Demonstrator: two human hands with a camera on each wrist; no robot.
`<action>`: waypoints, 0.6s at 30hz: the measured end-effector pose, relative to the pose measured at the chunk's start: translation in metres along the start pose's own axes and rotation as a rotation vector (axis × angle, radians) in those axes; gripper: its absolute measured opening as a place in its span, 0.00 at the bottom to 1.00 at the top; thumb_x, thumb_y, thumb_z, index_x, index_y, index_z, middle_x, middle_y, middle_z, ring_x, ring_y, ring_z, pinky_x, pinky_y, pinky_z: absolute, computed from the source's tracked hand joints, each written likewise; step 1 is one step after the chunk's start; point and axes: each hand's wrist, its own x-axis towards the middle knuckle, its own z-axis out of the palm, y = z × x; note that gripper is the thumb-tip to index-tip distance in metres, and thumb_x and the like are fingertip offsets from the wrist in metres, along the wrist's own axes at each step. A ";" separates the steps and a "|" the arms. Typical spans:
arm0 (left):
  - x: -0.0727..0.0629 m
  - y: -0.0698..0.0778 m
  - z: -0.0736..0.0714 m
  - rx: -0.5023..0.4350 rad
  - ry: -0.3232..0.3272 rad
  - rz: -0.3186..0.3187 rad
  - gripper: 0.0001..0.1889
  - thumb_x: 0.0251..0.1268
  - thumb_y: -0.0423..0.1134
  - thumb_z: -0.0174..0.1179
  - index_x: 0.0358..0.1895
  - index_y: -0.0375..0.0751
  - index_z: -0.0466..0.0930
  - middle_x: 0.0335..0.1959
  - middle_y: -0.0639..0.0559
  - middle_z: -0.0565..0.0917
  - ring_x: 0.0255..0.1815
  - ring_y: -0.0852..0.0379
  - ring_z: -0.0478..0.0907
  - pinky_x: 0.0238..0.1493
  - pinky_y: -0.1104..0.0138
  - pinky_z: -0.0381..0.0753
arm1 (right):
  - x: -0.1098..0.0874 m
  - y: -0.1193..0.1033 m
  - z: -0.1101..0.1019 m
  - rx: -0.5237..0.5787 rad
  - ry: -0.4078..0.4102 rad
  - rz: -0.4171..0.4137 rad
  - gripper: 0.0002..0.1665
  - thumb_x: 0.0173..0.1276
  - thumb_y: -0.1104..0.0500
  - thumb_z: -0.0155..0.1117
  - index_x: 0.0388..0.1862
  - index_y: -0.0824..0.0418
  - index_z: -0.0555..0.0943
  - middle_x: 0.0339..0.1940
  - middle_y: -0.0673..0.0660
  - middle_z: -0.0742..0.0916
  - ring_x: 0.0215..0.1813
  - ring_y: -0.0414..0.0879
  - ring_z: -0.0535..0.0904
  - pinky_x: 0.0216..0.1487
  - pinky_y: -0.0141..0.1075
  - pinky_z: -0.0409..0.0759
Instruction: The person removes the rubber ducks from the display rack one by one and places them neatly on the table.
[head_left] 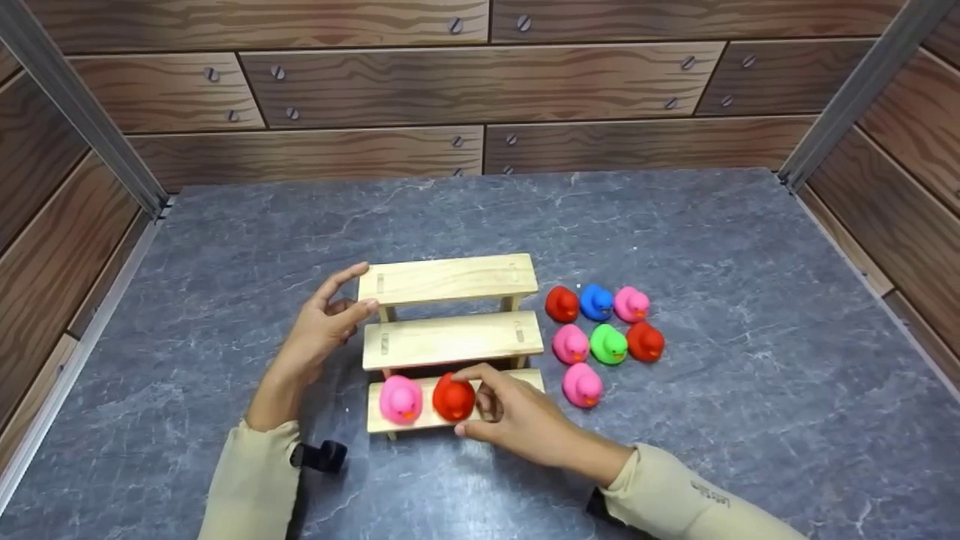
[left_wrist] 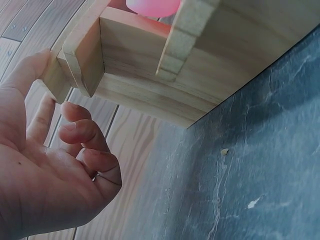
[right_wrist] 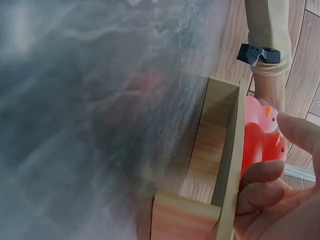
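Note:
A three-tier wooden stand is on the grey tabletop. My left hand grips the left end of its top plank, index finger at the back corner and thumb at the front edge; the left wrist view shows the other fingers bent below. On the lowest step sit a pink rubber duck and, right of it, a red rubber duck. The right hand is at the red duck, its index finger over the duck's top and its thumb in front. In the right wrist view, the fingers hang loosely bent beside that duck.
Right of the stand, several rubber ducks stand in rows on the tabletop, among them a blue duck, a green duck and another red duck. Wood-patterned panels enclose the back and sides.

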 end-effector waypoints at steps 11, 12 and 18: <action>0.001 -0.001 -0.001 -0.004 0.004 -0.001 0.31 0.65 0.37 0.62 0.71 0.54 0.64 0.26 0.57 0.73 0.20 0.65 0.61 0.24 0.74 0.60 | 0.003 -0.002 0.002 -0.020 0.013 0.025 0.23 0.59 0.51 0.72 0.53 0.49 0.78 0.25 0.47 0.76 0.25 0.34 0.69 0.28 0.28 0.68; 0.001 -0.001 -0.001 -0.001 0.004 0.000 0.31 0.65 0.37 0.62 0.71 0.54 0.64 0.26 0.57 0.73 0.20 0.65 0.61 0.24 0.74 0.60 | 0.003 -0.002 0.002 -0.018 0.015 0.026 0.23 0.59 0.51 0.72 0.53 0.49 0.78 0.24 0.47 0.76 0.25 0.33 0.68 0.28 0.28 0.68; 0.000 -0.001 0.000 0.015 -0.001 -0.002 0.31 0.65 0.38 0.62 0.71 0.55 0.64 0.26 0.55 0.74 0.19 0.64 0.60 0.24 0.73 0.59 | 0.002 0.001 -0.001 0.044 0.019 0.001 0.21 0.60 0.54 0.72 0.51 0.52 0.78 0.25 0.51 0.76 0.25 0.33 0.67 0.30 0.26 0.68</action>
